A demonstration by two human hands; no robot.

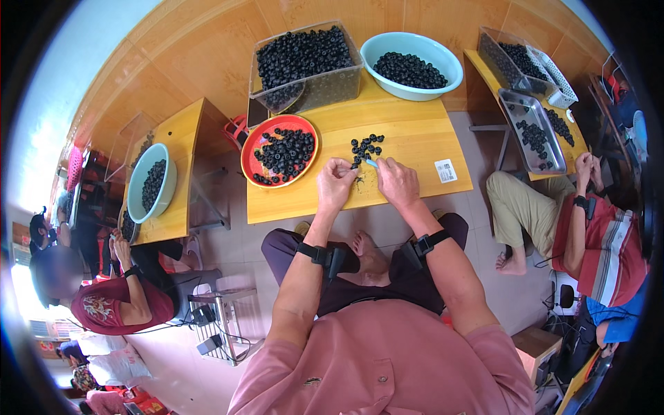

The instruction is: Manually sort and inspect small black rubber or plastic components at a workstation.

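Note:
My left hand [335, 182] is closed in a pinch at the front of the yellow table [418, 131], on a small black round part [355, 164]. Beside it, my right hand [398, 181] grips a light-blue tool [371, 164], its tip pointing toward the pinched part; the tool's kind cannot be made out. A loose cluster of black round parts [366, 146] lies just beyond both hands. Dark scraps [359, 181] are scattered on the wood between my hands. To the left sits a red round tray [247, 160] with many similar black parts.
At the table's back stand a clear plastic bin [325, 93] and a light-blue basin [453, 72], both with black parts. A white label [445, 171] is at the right. Co-workers sit at tables on both sides; a metal stool [225, 325] stands at lower left.

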